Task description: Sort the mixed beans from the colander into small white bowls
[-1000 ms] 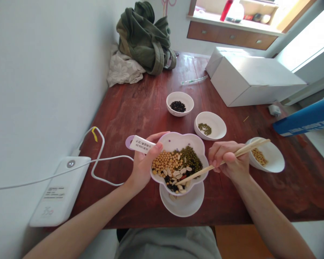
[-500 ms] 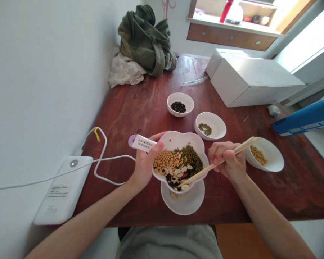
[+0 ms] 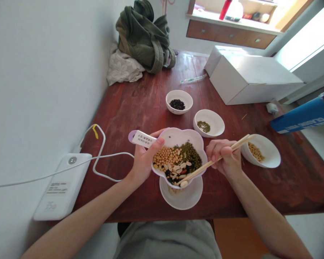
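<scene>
My left hand (image 3: 146, 156) grips a flower-shaped bowl (image 3: 175, 136) with a purple rim and a labelled handle. Inside it lie yellow soybeans (image 3: 167, 158), green mung beans (image 3: 191, 156), black beans and pale peanuts (image 3: 182, 165). Chopsticks (image 3: 218, 158) are held in my right hand (image 3: 224, 156), their tips among the peanuts at the bowl's near edge. Partly hidden beneath the flower-shaped bowl is a white bowl (image 3: 183, 201) with a few pale pieces in it.
White bowls stand beyond: one with black beans (image 3: 177, 104), one with mung beans (image 3: 203, 126), one with soybeans (image 3: 256, 152). A white power bank (image 3: 62, 190) with cables lies left. Farther off are a green bag (image 3: 145, 39), a white box (image 3: 248, 75) and a blue cylinder (image 3: 305, 113).
The whole view has shifted slightly, so everything sits a little higher. The chopstick tips stay at the peanuts near the bowl's close edge, and both hands keep their grips.
</scene>
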A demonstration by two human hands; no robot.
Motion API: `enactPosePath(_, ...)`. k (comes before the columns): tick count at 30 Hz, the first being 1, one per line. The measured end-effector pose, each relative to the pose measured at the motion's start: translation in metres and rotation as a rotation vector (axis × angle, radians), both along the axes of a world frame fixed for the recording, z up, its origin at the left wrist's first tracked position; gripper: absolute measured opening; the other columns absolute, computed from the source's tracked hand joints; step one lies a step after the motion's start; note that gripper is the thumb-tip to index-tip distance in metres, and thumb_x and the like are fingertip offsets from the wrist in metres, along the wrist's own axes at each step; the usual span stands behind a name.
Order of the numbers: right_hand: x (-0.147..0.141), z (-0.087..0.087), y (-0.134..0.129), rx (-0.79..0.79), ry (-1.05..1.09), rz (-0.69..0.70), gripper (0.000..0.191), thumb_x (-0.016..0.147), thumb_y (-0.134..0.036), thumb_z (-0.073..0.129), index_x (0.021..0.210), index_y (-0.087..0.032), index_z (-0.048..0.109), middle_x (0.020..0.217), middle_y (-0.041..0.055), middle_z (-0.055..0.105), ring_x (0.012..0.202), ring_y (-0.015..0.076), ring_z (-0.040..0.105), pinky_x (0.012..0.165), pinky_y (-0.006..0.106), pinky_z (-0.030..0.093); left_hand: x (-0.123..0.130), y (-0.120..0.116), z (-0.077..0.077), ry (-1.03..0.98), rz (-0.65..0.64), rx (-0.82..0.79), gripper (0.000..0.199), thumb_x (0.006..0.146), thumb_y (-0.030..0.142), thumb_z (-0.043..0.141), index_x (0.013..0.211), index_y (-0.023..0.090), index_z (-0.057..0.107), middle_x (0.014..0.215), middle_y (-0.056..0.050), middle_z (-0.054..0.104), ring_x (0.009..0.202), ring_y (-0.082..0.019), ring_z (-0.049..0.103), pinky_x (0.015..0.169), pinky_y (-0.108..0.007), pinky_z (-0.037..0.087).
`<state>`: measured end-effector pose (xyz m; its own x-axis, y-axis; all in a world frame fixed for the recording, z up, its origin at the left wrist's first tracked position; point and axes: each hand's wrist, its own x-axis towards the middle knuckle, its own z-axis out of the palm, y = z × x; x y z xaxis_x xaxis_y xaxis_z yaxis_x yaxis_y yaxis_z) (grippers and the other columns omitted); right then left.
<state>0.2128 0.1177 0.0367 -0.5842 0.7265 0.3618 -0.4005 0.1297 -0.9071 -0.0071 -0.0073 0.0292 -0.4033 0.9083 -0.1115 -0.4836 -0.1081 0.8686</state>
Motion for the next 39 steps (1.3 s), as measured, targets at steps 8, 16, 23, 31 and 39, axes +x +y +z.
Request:
enactPosePath(8, -0.0006, -0.0017, -0.0009, -0.028, 0.024, -0.005, 0.056, 0.099, -0.058, 0.079, 0.063, -0.016, 0.078, 0.057, 0.0039, 0.067, 0.031, 0.0079, 0.050, 0.026, 0.019, 0.032, 0.0009, 0.0015, 0.0039, -0.016, -0.009, -0.018, 0.048, 0.087, 0.052, 0.091, 0.119, 0.018, 0.084, 0.109, -0.012, 0.087, 0.105, -0.034, 0.084, 0.088, -0.043, 0.070)
enactPosePath(16, 0.0008, -0.0065, 0.0020, -0.006, 0.029, -0.009, 0.057, 0.101, -0.059, 0.077, 0.062, -0.016, 0.078, 0.056, 0.0032, 0.065, 0.031, 0.0078, 0.050, 0.029, 0.021, 0.032, 0.0012, 0.0026, 0.0054, 0.006, 0.025, -0.039, 0.048, 0.085, 0.054, 0.092, 0.116, 0.018, 0.085, 0.102, -0.010, 0.088, 0.093, -0.031, 0.085, 0.085, -0.041, 0.070)
enactPosePath(23, -0.0010, -0.0051, 0.0018, -0.001, 0.053, 0.006, 0.056, 0.102, -0.057, 0.076, 0.063, -0.017, 0.078, 0.057, 0.0038, 0.067, 0.032, 0.0074, 0.049, 0.028, 0.021, 0.031, 0.0038, 0.0056, 0.0079, 0.005, 0.044, -0.017, 0.050, 0.079, 0.057, 0.095, 0.107, 0.018, 0.084, 0.095, -0.009, 0.086, 0.101, -0.034, 0.084, 0.089, -0.043, 0.070)
enactPosePath(31, -0.0002, -0.0059, 0.0028, -0.023, -0.001, -0.028, 0.060, 0.096, -0.065, 0.079, 0.059, -0.018, 0.075, 0.052, 0.0022, 0.062, 0.032, 0.0077, 0.047, 0.029, 0.021, 0.029, 0.0058, 0.0072, 0.0094, 0.041, 0.045, -0.009, 0.045, 0.080, 0.057, 0.091, 0.104, 0.020, 0.083, 0.095, -0.008, 0.085, 0.110, -0.035, 0.082, 0.088, -0.041, 0.069)
enactPosePath(39, -0.0027, -0.0057, 0.0022, -0.033, 0.003, -0.032, 0.061, 0.095, -0.067, 0.080, 0.058, -0.018, 0.074, 0.055, 0.0031, 0.065, 0.030, 0.0065, 0.046, 0.027, 0.019, 0.026, 0.0062, 0.0077, 0.0072, 0.028, 0.051, 0.017, 0.040, 0.081, 0.053, 0.092, 0.101, 0.020, 0.084, 0.094, -0.008, 0.085, 0.106, -0.033, 0.083, 0.086, -0.040, 0.068)
